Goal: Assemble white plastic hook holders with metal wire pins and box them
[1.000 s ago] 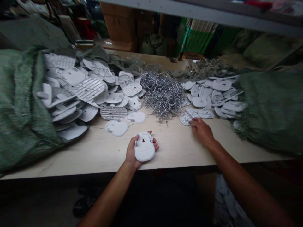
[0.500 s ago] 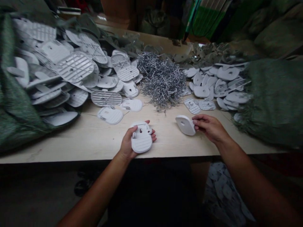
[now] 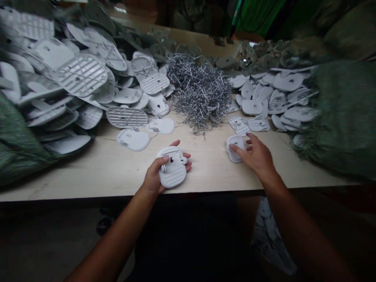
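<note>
My left hand point(image 3: 154, 176) grips a white plastic plate point(image 3: 173, 167) with a keyhole slot, held just above the near edge of the pale wooden table point(image 3: 111, 172). My right hand point(image 3: 255, 154) rests on the table with its fingers closed on a smaller white plastic cover point(image 3: 235, 147), which lies flat by the fingertips. A tangled heap of small metal wire clips point(image 3: 201, 92) sits behind both hands in the middle of the table.
A big pile of white ribbed plates point(image 3: 85, 86) spills from a green woven sack point(image 3: 17, 149) at the left. Smaller white covers point(image 3: 273, 100) are heaped at the right beside another green sack point(image 3: 343, 117). Two loose plates point(image 3: 133, 139) lie near my left hand.
My right hand picked a small cover from the right pile, lifted it, and has now lowered it flat onto the table. My left hand kept hold of its plate.
</note>
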`<action>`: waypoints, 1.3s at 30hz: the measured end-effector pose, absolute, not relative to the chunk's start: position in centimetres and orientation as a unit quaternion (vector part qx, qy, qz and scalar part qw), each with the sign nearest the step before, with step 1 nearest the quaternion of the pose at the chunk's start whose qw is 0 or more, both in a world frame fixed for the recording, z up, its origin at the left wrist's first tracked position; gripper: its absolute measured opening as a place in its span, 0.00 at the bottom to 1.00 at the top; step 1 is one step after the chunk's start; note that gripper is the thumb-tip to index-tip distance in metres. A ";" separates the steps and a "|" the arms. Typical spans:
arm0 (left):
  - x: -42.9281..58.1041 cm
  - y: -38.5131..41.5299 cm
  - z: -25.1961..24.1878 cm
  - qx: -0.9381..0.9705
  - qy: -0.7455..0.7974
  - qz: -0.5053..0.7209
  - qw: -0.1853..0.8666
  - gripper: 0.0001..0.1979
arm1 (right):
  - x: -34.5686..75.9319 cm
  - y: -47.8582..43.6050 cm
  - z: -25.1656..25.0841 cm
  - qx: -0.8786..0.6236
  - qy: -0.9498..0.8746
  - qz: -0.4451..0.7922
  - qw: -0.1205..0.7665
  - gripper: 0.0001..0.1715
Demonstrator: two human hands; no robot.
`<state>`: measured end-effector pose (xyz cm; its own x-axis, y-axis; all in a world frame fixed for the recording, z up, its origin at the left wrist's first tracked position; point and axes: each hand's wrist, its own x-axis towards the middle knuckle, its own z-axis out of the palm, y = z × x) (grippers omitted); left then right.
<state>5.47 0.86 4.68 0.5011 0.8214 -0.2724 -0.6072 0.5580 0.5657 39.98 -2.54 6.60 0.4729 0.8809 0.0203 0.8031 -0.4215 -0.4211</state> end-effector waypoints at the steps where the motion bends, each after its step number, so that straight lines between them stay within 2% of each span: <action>1: 5.7 1.0 4.7 0.207 0.262 0.425 0.842 0.46 | 38.9 -2.6 6.6 -0.834 -0.521 0.094 0.157 0.60; 3: 6.3 1.2 4.8 0.214 0.256 0.421 0.844 0.44 | 36.9 -2.7 6.6 -0.817 -0.554 0.100 0.127 0.60; 6: 6.7 1.3 4.7 0.222 0.257 0.417 0.843 0.41 | 34.8 -3.2 6.6 -0.774 -0.583 0.173 0.179 0.57; 8: 6.8 1.3 4.8 0.226 0.266 0.426 0.835 0.38 | 33.7 -3.7 7.2 -0.730 -0.558 0.296 0.262 0.58; 11: 6.8 1.2 4.9 0.231 0.288 0.440 0.818 0.36 | 31.9 -4.5 8.8 -0.606 -0.435 0.560 0.360 0.56; 14: 6.9 1.1 5.0 0.248 0.304 0.454 0.800 0.35 | 29.8 -5.1 10.3 -0.496 -0.353 0.685 0.400 0.50; 28: 6.9 -0.4 6.1 0.429 0.341 0.456 0.702 0.29 | 25.7 -5.5 8.9 -0.483 -0.398 0.634 0.455 0.60; 39: 6.5 0.6 6.1 0.394 0.346 0.506 0.685 0.30 | 26.1 -6.6 10.7 -0.526 -0.395 0.594 0.464 0.59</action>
